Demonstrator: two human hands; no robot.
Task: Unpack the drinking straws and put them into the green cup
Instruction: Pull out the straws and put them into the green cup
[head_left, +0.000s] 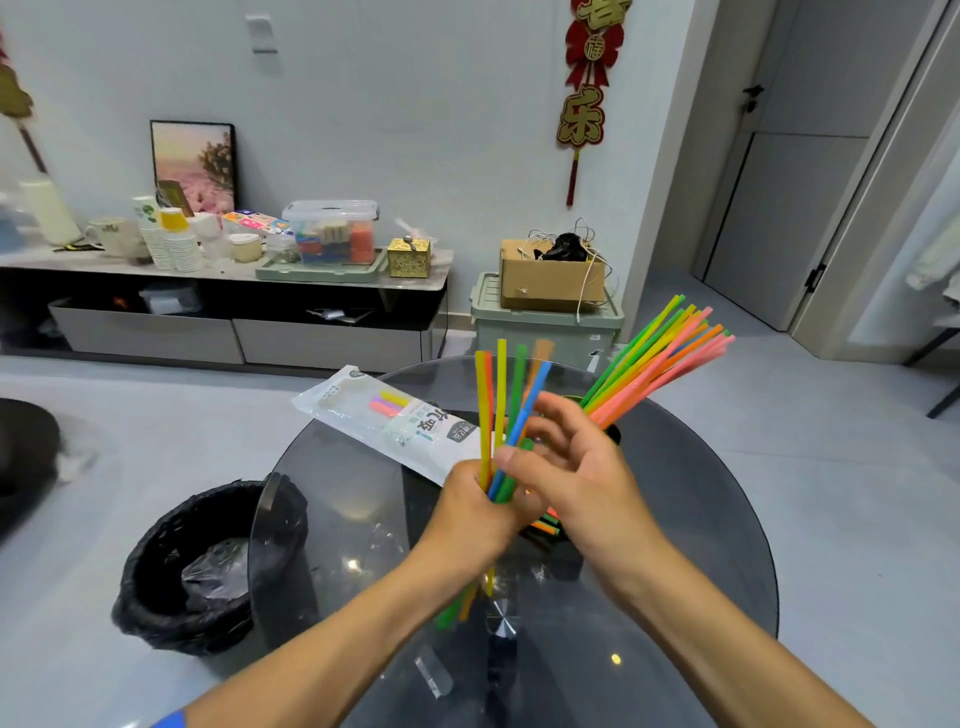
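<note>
On the round glass bench (701, 519), largest to smallest: a lined waste bin (208, 561) stands at 9 o'clock beside its rim; the white straw wrapper (395, 421) lies at 11 o'clock. At centre, the left hand (480, 506) clenches a small bundle of straws (493, 405); the right hand (576, 467) pinches one of them. More straws (660, 358) fan toward 1 o'clock from a cup hidden behind the hands.

The round counter (701, 519) is dark, glossy glass that mirrors the lights. The straws (660, 358) look like smooth, matt plastic. Their wrapper (374, 415) is shiny, crinkled plastic film; the bin liner (171, 551) is wrinkled, glossy black plastic.
</note>
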